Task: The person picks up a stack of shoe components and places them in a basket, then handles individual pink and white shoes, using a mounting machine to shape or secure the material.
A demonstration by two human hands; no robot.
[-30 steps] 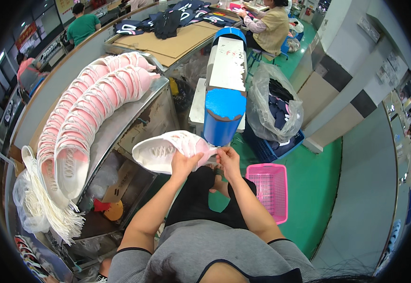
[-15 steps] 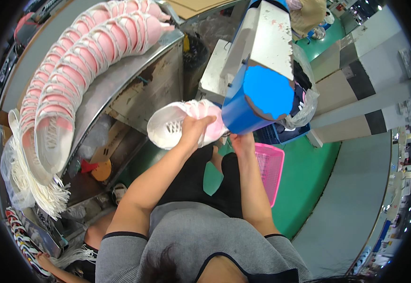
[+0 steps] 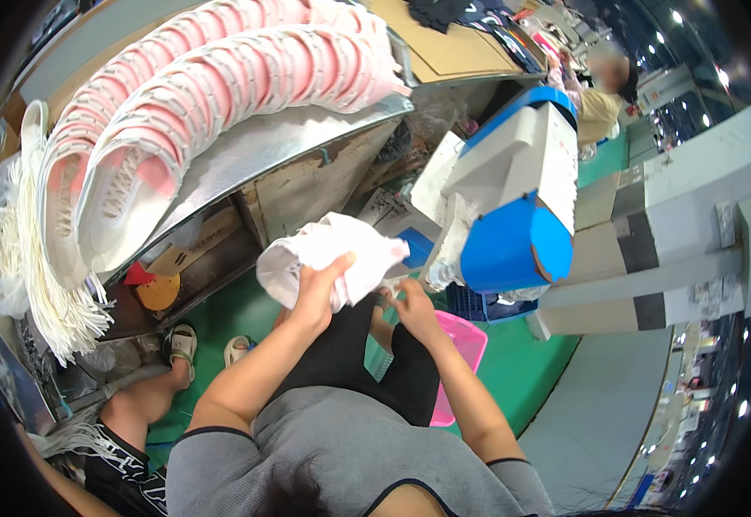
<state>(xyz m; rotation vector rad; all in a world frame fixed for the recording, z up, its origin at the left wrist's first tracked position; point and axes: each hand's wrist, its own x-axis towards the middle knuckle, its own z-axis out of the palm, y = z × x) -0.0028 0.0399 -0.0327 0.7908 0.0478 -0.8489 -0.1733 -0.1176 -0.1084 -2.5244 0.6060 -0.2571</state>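
Observation:
A white and pink shoe upper (image 3: 362,258) hangs over my lap, its opening toward the left. My left hand (image 3: 324,293) grips its near side, thumb on top. Close to its right end, my right hand (image 3: 414,310) has its fingers curled together; a small pale bit shows at the fingertips, too unclear to name. Nested shoe uppers (image 3: 246,77) of the same white and pink lie in two long curved rows on the metal-topped bench (image 3: 220,168) at the left. A bundle of white laces (image 3: 43,267) droops off the bench's left end.
A white machine with a blue end (image 3: 517,246) stands right of the shoe upper. Below it are a pink basket (image 3: 472,332) and a blue crate (image 3: 470,303). Another person's leg (image 3: 138,405) is at lower left; a person (image 3: 599,103) sits far right. Cardboard (image 3: 444,52) lies at the back.
The shoe upper has come away from the machine's blue end, toward the left and lower. My right hand has drawn back from the blue end. The head view has shifted.

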